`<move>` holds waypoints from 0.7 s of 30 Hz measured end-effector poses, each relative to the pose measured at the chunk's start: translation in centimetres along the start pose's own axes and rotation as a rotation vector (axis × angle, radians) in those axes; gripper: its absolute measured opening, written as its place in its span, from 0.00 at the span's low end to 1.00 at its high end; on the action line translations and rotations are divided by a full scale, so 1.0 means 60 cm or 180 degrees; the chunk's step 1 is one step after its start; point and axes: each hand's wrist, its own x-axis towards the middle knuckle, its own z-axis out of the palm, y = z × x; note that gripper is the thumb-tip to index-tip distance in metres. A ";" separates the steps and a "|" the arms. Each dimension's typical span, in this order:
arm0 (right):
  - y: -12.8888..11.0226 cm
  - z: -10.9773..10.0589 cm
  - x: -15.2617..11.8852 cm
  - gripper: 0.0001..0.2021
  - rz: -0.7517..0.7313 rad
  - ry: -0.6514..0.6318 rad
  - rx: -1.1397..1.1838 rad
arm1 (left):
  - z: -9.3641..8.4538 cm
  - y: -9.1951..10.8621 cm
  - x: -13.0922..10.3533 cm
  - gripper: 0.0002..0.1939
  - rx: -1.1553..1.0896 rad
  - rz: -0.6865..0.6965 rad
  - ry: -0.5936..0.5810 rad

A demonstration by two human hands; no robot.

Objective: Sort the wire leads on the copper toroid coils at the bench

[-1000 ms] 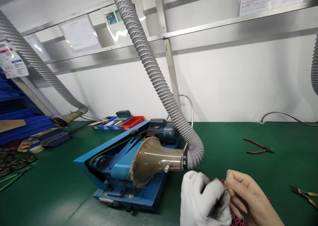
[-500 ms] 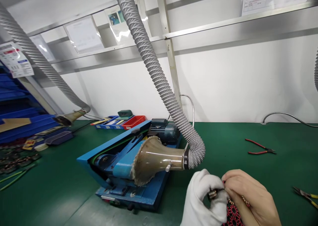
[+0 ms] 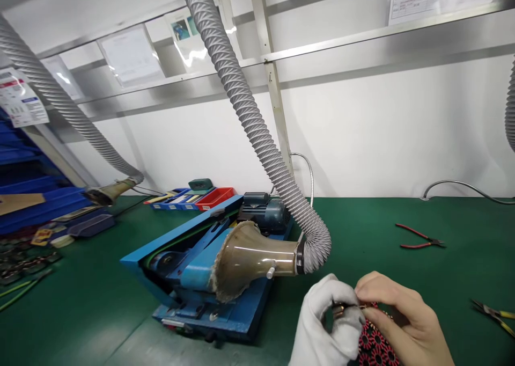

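Note:
My left hand (image 3: 330, 323), in a white glove, is curled closed around a small metal part (image 3: 338, 310) at the lower right of the head view. Touching its fingertips from the right, my bare right hand (image 3: 402, 317) pinches at the same spot; whatever lies between its thumb and forefinger is too small to make out. Below and between the hands shows a cluster of red and black ring-shaped parts (image 3: 376, 343), partly covered by my fingers.
A blue belt machine (image 3: 249, 312) with a brown suction hood (image 3: 253, 261) and grey hose (image 3: 257, 124) stands left of my hands. Red-handled pliers (image 3: 420, 238) lie behind them, yellow-handled pliers (image 3: 493, 312) at the right edge. Small bins (image 3: 215, 198) sit farther back.
My right hand's thumb and forefinger have spread slightly and turned, showing more of the red and black parts. The metal part has tilted in my left hand. The view has shifted slightly.

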 end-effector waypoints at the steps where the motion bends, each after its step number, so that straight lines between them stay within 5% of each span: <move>1: -0.002 0.000 0.003 0.14 -0.0288 -0.0041 -0.0062 | 0.000 0.000 0.001 0.09 0.0020 0.0027 -0.0022; 3: -0.005 0.001 0.005 0.16 -0.0712 -0.0058 -0.0334 | 0.002 0.003 0.006 0.09 0.0154 0.0227 -0.0027; 5: -0.006 0.004 0.001 0.12 -0.0649 -0.0087 -0.0702 | 0.005 0.010 0.011 0.08 0.0549 0.0639 0.0087; 8: -0.001 0.014 -0.012 0.13 0.0681 0.0006 -0.0284 | 0.009 0.021 0.016 0.08 0.1520 0.1417 0.0514; 10: 0.005 0.020 -0.018 0.20 0.1738 -0.0090 0.0990 | 0.009 0.025 0.016 0.07 0.1841 0.1674 0.0728; 12: 0.008 0.021 -0.020 0.24 0.2133 -0.0263 0.2093 | 0.007 0.026 0.013 0.07 0.1593 0.1550 0.0661; 15: 0.004 0.015 -0.018 0.24 0.1563 -0.0027 0.1579 | 0.003 0.022 0.007 0.08 0.0660 0.0862 0.0249; 19: -0.006 0.004 -0.013 0.02 0.0709 0.0316 0.0122 | 0.000 0.019 0.007 0.07 -0.0291 -0.0130 -0.0145; 21: -0.007 0.002 -0.007 0.09 0.0224 0.0138 0.0172 | 0.000 0.022 0.012 0.05 -0.0707 -0.0465 -0.0335</move>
